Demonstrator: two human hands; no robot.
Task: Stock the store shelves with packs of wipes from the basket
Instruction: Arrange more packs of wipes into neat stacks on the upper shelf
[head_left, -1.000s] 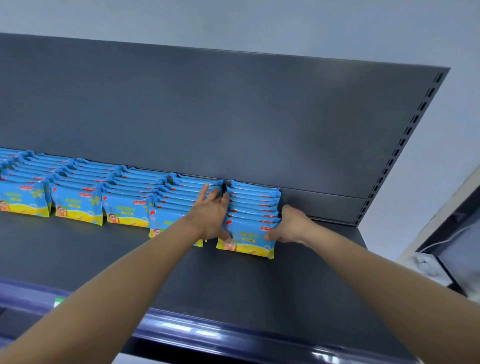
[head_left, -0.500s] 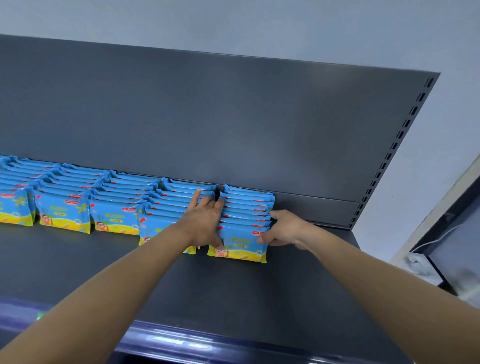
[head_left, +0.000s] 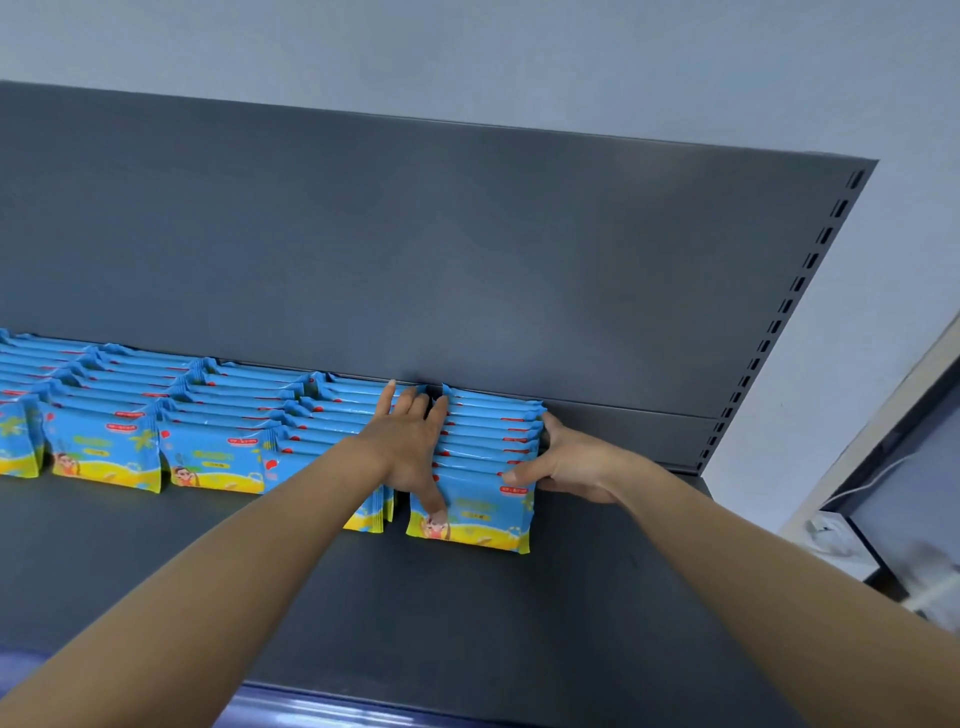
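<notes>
Left hand (head_left: 410, 447) presses flat, fingers straight, against the last row of packs (head_left: 483, 452). Right hand (head_left: 569, 462) cups its other side, fingers now reaching farther back than before.

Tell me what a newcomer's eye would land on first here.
The bright blue-and-yellow wipe packs stand out first, lined up in rows along the back of the dark grey shelf. Next come the two bare arms over the shelf: the left grip presses flat against the left side of the rightmost row, while the right grip holds its right side.
</notes>
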